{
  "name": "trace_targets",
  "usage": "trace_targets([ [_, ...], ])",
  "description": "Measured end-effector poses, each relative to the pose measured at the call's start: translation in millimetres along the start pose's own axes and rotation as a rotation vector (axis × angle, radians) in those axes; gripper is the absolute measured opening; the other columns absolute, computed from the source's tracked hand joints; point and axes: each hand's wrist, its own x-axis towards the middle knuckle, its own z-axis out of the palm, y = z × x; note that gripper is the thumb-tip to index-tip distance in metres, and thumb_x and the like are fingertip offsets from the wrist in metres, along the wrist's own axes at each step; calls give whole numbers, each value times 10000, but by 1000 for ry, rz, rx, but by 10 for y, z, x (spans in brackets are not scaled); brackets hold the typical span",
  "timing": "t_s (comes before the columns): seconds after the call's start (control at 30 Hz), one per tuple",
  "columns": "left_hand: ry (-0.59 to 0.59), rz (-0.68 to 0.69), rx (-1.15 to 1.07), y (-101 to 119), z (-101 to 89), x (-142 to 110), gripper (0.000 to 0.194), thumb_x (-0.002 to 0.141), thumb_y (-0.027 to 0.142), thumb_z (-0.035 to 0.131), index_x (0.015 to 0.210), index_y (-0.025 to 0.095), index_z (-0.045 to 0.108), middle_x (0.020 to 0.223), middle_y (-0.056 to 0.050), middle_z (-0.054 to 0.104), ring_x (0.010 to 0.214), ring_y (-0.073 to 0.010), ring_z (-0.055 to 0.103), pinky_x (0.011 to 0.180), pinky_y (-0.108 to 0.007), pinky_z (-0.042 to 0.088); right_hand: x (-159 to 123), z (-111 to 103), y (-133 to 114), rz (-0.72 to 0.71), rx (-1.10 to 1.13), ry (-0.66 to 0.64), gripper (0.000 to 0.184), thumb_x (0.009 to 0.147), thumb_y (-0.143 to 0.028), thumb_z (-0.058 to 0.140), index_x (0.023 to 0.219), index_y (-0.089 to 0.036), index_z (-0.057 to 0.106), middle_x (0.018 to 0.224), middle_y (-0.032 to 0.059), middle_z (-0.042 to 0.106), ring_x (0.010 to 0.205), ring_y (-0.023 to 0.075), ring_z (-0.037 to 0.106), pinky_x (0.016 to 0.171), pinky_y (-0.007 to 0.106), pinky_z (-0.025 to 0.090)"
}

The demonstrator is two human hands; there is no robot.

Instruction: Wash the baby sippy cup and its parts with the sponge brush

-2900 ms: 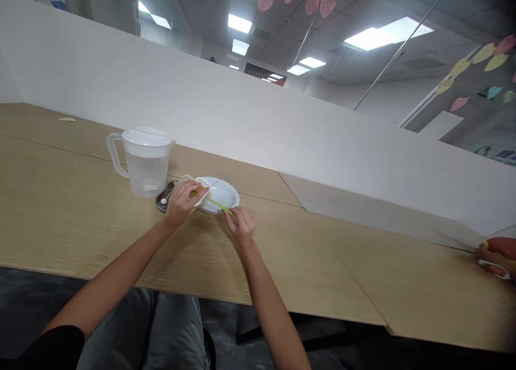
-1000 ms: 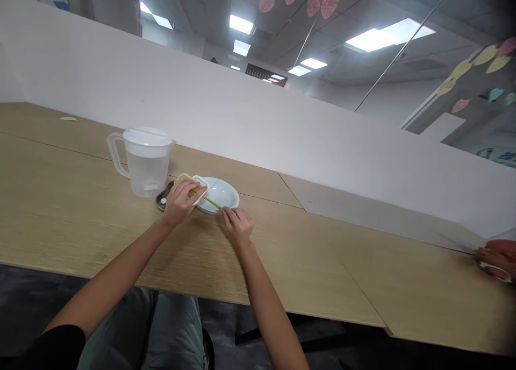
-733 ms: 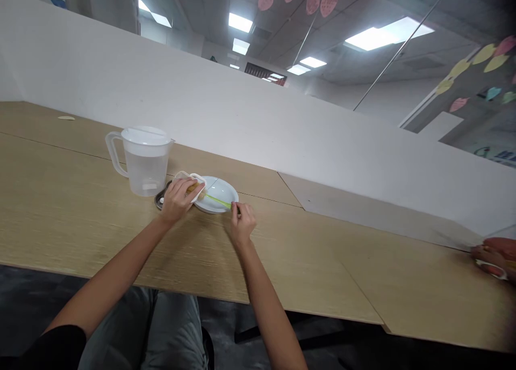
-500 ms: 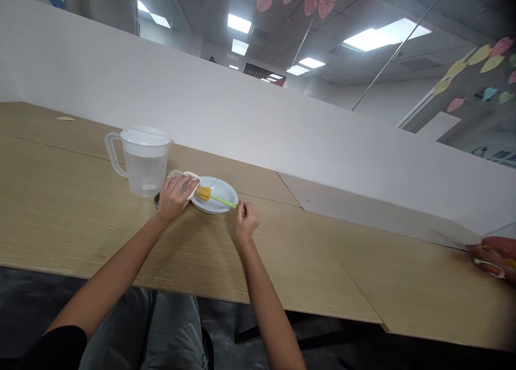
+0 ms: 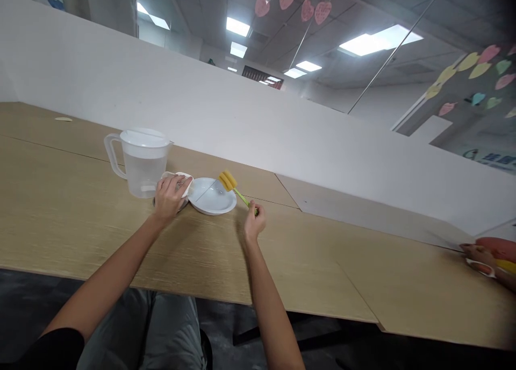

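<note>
My left hand (image 5: 170,195) is wrapped round a small see-through cup with a white rim (image 5: 187,185), tipped toward the right; much of it is hidden by my fingers. Closed round the green handle of a cup brush (image 5: 241,197) is my right hand (image 5: 255,219). The brush's yellow sponge head points up and left, above the far right rim of a white bowl (image 5: 213,206). Under my left hand shows part of a dark round item (image 5: 183,205) that I cannot make out. A clear lidded pitcher (image 5: 145,168) holding water stands behind and left of that hand.
The wooden table (image 5: 306,262) runs along a white partition (image 5: 226,117) with glass above. A pale flat scrap (image 5: 63,119) lies at the far left. At the right edge, another person's hand (image 5: 481,254) is near a reddish container (image 5: 497,247).
The brush has come out of the cup, moving right and upward with my right hand. My left hand, still on the cup, has shifted slightly left.
</note>
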Motion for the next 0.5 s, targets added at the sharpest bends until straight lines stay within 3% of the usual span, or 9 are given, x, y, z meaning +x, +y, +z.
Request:
trace_targets([
  [0.33, -15, -17, -17, 38, -5, 19, 400, 887, 298, 605, 1281, 226, 599, 1194, -135, 655, 1112, -287, 579, 905, -400, 375, -130, 23, -177, -184, 114, -149, 427, 808, -569, 543, 640, -177, 565, 648, 3, 581, 647, 139, 504, 612, 247, 373],
  [0.5, -4, -8, -44, 52, 10, 19, 375, 886, 274, 609, 1257, 230, 625, 1178, -134, 660, 1103, -280, 582, 915, -400, 370, -174, 4, -253, -236, 134, -124, 392, 819, -534, 545, 635, -187, 560, 639, 5, 586, 645, 145, 510, 601, 251, 380],
])
